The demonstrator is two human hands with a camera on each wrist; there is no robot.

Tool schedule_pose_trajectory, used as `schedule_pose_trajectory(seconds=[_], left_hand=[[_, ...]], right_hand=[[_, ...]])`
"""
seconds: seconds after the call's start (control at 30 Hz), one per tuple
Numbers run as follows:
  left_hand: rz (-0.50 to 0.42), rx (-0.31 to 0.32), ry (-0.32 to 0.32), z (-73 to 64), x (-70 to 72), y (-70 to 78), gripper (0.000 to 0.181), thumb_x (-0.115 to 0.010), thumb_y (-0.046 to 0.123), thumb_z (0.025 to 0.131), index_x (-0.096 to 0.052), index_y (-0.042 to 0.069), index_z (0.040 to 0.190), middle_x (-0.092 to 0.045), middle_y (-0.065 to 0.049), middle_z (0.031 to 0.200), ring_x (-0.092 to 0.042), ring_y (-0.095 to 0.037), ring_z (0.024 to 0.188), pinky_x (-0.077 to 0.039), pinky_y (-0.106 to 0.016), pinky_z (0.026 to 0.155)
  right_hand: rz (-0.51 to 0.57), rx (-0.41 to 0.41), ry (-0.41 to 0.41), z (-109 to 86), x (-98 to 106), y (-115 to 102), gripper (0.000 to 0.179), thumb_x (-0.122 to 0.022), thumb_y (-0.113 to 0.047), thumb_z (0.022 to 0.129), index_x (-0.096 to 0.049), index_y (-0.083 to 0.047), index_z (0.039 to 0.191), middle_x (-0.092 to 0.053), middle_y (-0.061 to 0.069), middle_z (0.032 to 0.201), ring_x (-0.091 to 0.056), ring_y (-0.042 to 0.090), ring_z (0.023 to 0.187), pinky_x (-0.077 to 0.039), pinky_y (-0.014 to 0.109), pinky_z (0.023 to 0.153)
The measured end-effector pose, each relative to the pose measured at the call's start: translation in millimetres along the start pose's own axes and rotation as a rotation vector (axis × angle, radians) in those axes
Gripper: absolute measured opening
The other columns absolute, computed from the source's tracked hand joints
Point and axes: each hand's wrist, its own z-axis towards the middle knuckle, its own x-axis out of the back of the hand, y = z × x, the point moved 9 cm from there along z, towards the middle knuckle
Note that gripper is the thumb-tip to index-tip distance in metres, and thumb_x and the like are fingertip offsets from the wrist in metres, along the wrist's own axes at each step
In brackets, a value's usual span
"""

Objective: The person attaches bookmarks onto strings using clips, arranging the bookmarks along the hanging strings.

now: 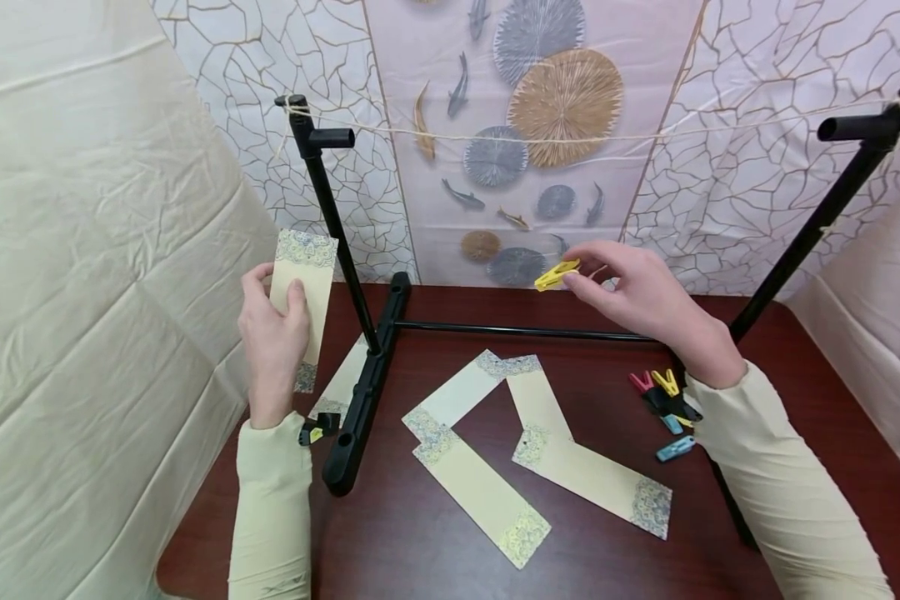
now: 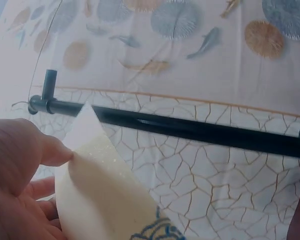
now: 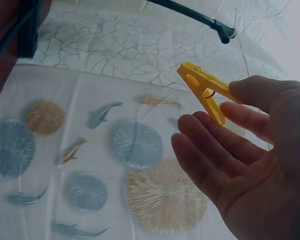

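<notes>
My left hand (image 1: 273, 342) holds a cream paper strip (image 1: 307, 292) with lacy printed ends, thumb on its front, left of the black stand's left post. The strip (image 2: 97, 185) bends slightly in the left wrist view. Between the thumb and fingertips of my right hand (image 1: 633, 287) is a yellow clothespin (image 1: 557, 275), raised over the back of the table. In the right wrist view the clothespin (image 3: 202, 92) points away from the hand, the other fingers spread below it. A thin string (image 1: 450, 136) runs between the tops of the stand's posts, above both hands.
Several patterned strips (image 1: 480, 492) lie overlapping on the dark red table (image 1: 390, 550). Another strip (image 1: 345, 379) lies behind the stand's left foot (image 1: 360, 408). Pink, yellow and blue clothespins (image 1: 666, 383) sit near my right forearm. A crossbar (image 1: 525, 331) links the stand's sides.
</notes>
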Motion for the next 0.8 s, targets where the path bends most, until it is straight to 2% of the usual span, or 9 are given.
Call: schedule_pose_trajectory(seconds=[0.13, 0.27, 0.5, 0.8], left_hand=[[-0.042, 0.020, 0.028, -1.7, -3.0, 3.0, 0.039, -0.055, 0.026, 0.096, -0.049, 0.013, 0.132, -0.060, -0.011, 0.092, -0.057, -0.028, 0.079, -0.044, -0.034, 0.071], [-0.093, -0.002, 0.057, -2.2, -9.6, 12.8, 0.038, -0.057, 0.026, 0.095, -0.050, 0.013, 0.130, -0.059, -0.007, 0.088, -0.056, -0.024, 0.075, -0.042, -0.030, 0.067], [-0.159, -0.074, 0.054, -4.2, -24.5, 36.5, 0.037, -0.058, 0.024, 0.094, -0.052, 0.011, 0.128, -0.057, -0.010, 0.083, -0.055, -0.027, 0.072, -0.041, -0.031, 0.067], [-0.206, -0.104, 0.033, -4.0, -39.0, 57.3, 0.035, -0.058, 0.025, 0.095, -0.052, 0.013, 0.127, -0.054, -0.007, 0.082, -0.053, -0.028, 0.074, -0.041, -0.031, 0.068]], right_hand=[[0.010, 0.069, 0.024, 8.8, 4.2, -10.8, 0.019, -0.070, -0.011, 0.089, -0.070, -0.009, 0.108, -0.072, 0.000, 0.094, -0.065, 0.007, 0.078, -0.053, 0.019, 0.071], [0.010, 0.116, 0.055, 16.2, 12.3, -20.6, 0.018, -0.072, -0.008, 0.088, -0.070, -0.008, 0.105, -0.071, 0.001, 0.095, -0.065, 0.008, 0.078, -0.052, 0.016, 0.071], [0.050, 0.183, 0.093, 28.8, 21.9, -41.6, 0.015, -0.070, -0.006, 0.088, -0.073, -0.011, 0.102, -0.070, 0.000, 0.095, -0.066, 0.009, 0.079, -0.049, 0.010, 0.074], [0.075, 0.250, 0.139, 51.3, 30.5, -64.6, 0.011, -0.070, -0.005, 0.088, -0.073, -0.008, 0.099, -0.072, 0.003, 0.093, -0.065, 0.009, 0.078, -0.049, 0.009, 0.073]])
